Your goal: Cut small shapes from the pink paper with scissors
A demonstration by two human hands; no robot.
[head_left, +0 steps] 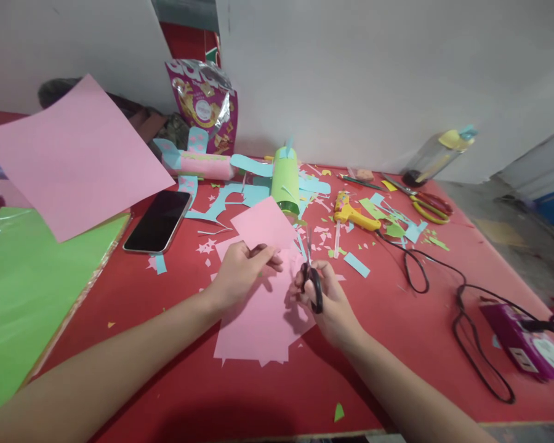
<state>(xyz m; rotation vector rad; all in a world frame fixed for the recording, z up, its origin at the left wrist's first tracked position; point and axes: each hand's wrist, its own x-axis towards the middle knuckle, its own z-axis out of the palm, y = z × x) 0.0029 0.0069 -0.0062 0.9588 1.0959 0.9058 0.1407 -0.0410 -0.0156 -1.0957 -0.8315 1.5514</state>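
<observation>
My left hand (240,271) is closed on the edge of a small pink paper sheet (264,224), holding it lifted above the red table (388,320). My right hand (325,301) grips black-handled scissors (311,280), with the blades pointing up toward the pink sheet's right edge. Under both hands lies a larger pink paper sheet (263,320) with a jagged cut lower edge.
A black phone (157,221) lies at left beside green sheets (23,295) and a big pink sheet (74,157). Pink (205,165) and green paper rolls (285,178), blue scraps, a yellow glue gun (351,214), its black cord (461,307), a purple power strip (526,341), red scissors (427,204), a bottle (436,157) and a snack bag (205,101) surround them.
</observation>
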